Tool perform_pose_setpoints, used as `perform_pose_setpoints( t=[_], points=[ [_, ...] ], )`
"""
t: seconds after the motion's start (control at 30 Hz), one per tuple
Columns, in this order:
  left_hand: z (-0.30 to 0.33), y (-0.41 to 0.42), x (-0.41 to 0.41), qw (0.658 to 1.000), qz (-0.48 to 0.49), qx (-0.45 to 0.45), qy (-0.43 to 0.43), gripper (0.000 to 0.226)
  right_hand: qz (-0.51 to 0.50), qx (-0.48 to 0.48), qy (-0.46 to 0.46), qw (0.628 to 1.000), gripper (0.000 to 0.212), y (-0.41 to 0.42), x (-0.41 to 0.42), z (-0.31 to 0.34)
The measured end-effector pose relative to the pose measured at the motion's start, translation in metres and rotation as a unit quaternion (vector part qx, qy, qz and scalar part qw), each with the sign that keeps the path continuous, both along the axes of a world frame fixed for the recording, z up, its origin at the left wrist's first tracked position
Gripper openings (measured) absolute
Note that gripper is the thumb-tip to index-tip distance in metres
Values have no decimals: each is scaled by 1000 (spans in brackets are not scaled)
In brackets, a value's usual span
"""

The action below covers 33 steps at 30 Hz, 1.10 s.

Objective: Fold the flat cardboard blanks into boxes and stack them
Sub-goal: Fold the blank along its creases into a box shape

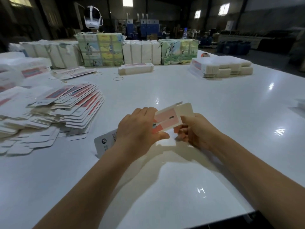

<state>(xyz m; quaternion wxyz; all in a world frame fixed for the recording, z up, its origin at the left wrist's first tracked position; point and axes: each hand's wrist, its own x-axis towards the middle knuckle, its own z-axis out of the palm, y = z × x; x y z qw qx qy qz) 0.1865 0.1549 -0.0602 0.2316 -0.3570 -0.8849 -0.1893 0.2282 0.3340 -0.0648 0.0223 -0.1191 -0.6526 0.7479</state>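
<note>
I hold one cardboard blank [168, 119] just above the white table [206, 100], pink printed panel up, with a plain cream flap at its far right end. My left hand [140, 129] grips its left part, thumb under the near edge. My right hand [194, 129] pinches the right end from below, fingers curled. The blank's white printed tail sticks out under my left wrist. A fanned heap of flat blanks [66, 106] lies on the left.
Strapped bundles of blanks [100, 49] line the far edge. A small stack of blanks [136, 68] sits mid-table, another pile [221, 66] at the far right. Rubber bands [118, 78] lie loose. A white headset [92, 17] sits atop a bundle.
</note>
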Motion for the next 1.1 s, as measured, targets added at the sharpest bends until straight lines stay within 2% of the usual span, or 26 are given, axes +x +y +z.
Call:
perform_pose_setpoints(
  t=[0.07,0.1,0.13,0.2,0.23,0.3,0.4,0.6,0.7,0.83,0.93,1.03,1.1],
  points=[
    [3,-3,-4,999,31,-1,-15,58,-66,-30,30,997,17,-1,0,2],
    [5,-5,-7,999,44,3,-30,58,-125,-13,72,989,13,-1,0,1],
    [7,-8,-9,997,54,13,-47,60,-184,44,121,975,9,-2,2,1],
    [9,-13,-12,995,62,36,-70,63,-248,197,208,926,15,-6,7,-1],
    [10,-13,-12,994,61,41,-77,64,-248,253,232,906,18,-10,8,-2],
    [10,-12,-12,993,56,41,-94,64,-220,318,239,891,20,-17,7,-5],
    [9,-9,-11,991,46,42,-114,64,-195,354,236,884,28,-25,6,-7],
    [7,-7,-10,989,-2,38,-140,60,-182,438,243,846,25,-33,12,-4],
    [7,-12,-11,986,-26,34,-161,63,-165,447,245,844,27,-34,14,-1],
    [7,-14,-7,986,-39,-7,-165,71,-116,425,242,864,35,-31,17,5],
    [6,-12,-7,987,-26,1,-160,64,-153,381,275,869,27,-33,20,5],
    [4,-7,-5,991,8,-1,-136,60,-154,344,255,890,52,-40,18,1],
    [2,-2,-3,993,30,-14,-113,62,-143,355,217,898,58,-43,13,-5]
  ],
)
